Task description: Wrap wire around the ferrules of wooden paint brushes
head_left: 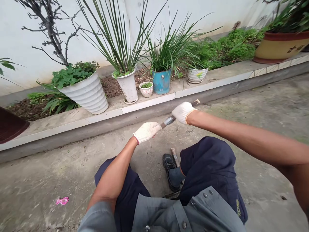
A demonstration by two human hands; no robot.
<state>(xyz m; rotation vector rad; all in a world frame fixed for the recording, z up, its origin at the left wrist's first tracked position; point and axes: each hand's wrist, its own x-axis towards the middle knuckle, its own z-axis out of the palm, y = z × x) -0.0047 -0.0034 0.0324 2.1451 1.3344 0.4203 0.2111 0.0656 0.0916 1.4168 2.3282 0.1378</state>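
Both of my hands wear white knitted gloves. My left hand (147,131) is closed around the lower left end of a narrow wooden stick (197,102). Farther up and to the right, my right hand (182,112) wraps round the same stick, whose pale tip sticks out beyond the fist. Between the two hands, a silvery grey wrapping (169,120) covers part of it; whether this is wire or tape I cannot tell. The stick is held at a slant above the concrete. Beside my shoe (169,167), another wooden strip (175,156) shows partly, its lower part hidden by my leg.
A low tiled ledge (149,104) runs across in front of me. On it stand a ribbed white pot (89,95), a tall white pot (129,86), a small pot (146,91), a blue bucket (161,83) and a yellow planter (277,48). A pink object (62,201) lies on the concrete.
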